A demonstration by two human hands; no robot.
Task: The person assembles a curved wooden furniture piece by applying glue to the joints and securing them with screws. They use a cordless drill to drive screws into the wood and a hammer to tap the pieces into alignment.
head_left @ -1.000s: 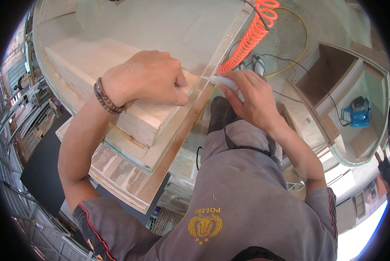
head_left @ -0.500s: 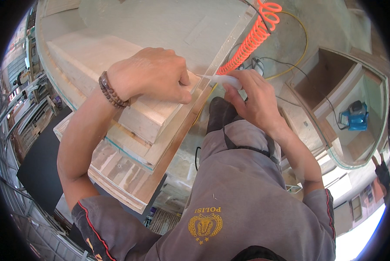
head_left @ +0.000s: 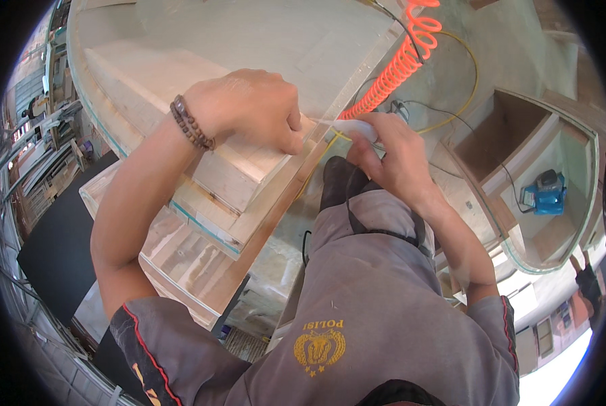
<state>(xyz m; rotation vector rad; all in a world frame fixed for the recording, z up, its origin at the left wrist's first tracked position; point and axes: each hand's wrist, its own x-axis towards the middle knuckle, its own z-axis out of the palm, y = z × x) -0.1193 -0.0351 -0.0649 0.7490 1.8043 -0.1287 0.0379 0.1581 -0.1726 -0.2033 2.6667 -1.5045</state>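
Note:
My right hand point(head_left: 399, 157) is wrapped round a small white squeeze bottle point(head_left: 357, 127). The bottle's thin nozzle points left, at the edge of a pale wooden block-shaped piece point(head_left: 238, 189). Over the top of that piece rests my left hand point(head_left: 252, 111), its fingers curled down and closed. Whatever those fingers hold, if anything, is hidden under them. The wooden piece lies on a larger curved wooden panel point(head_left: 249, 237) with a brown front edge. A beaded bracelet circles my left wrist.
An orange coiled air hose point(head_left: 391, 74) hangs just past the bottle, with a yellow hose point(head_left: 477, 74) on the floor. To the right stands an open curved wooden cabinet point(head_left: 519, 145) holding a blue power tool point(head_left: 550, 193). Stacked boards point(head_left: 39, 172) lie at far left.
The view has shifted slightly. Both hands keep nearly the same places, with the bottle's nozzle still at the wooden edge.

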